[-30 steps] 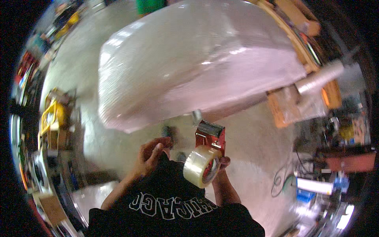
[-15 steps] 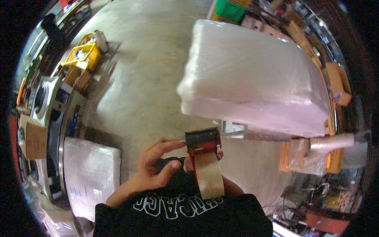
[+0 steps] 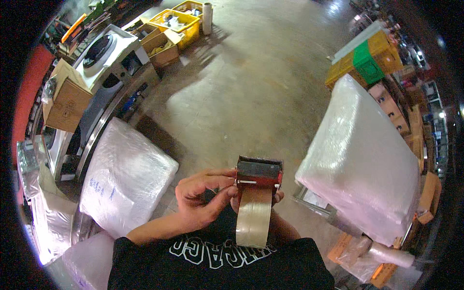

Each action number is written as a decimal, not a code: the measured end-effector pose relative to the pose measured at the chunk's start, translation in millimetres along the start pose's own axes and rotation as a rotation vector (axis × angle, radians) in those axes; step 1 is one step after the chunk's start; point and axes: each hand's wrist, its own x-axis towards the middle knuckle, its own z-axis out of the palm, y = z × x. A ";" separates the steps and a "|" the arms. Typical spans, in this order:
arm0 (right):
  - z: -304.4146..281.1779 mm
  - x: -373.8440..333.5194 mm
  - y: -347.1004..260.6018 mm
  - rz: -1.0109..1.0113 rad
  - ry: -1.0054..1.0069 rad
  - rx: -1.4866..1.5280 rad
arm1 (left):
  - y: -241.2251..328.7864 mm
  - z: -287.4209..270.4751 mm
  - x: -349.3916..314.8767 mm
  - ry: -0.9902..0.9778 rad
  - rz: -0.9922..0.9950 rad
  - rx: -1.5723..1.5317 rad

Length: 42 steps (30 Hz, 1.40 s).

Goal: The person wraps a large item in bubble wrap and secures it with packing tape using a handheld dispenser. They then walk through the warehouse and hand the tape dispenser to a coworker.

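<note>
A tape dispenser (image 3: 260,173), black and dark red with a toothed edge at its far end, is held up in front of my chest. A wide strip of tan tape (image 3: 254,217) hangs from it toward me. My right hand (image 3: 279,196) is wrapped round the dispenser from behind; mostly hidden by the tape, only its fingertips show on either side. My left hand (image 3: 198,195) pinches at the dispenser's left side, thumb and forefinger nearly together against it. What lies between those fingertips is too small to make out.
A large plastic-wrapped block (image 3: 362,164) stands to the right, and a smaller wrapped package (image 3: 128,179) on the left. Beyond are a white front-loading machine (image 3: 104,55), a cardboard box (image 3: 70,99), yellow crates (image 3: 181,29) and a green-banded yellow crate (image 3: 367,63). Concrete floor (image 3: 241,92) runs between.
The view has turned left, so the wrapped block sits farther right. My left hand's spread fingers have come together at the dispenser's side. The dispenser is now held straighter.
</note>
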 end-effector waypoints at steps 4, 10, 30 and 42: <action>-19.7 55.3 -24.0 0.051 0.079 -0.125 | -27.4 -6.3 39.7 0.082 0.001 -0.090; -56.9 146.7 -93.5 0.093 0.131 -0.239 | -56.1 0.4 149.8 0.021 0.032 -0.060; -149.1 512.7 -423.2 0.109 0.269 -0.497 | -230.6 43.8 646.8 -0.035 0.200 -0.119; -181.4 756.2 -683.8 -0.139 0.493 -0.538 | -327.7 105.9 1045.3 -0.398 0.109 -0.203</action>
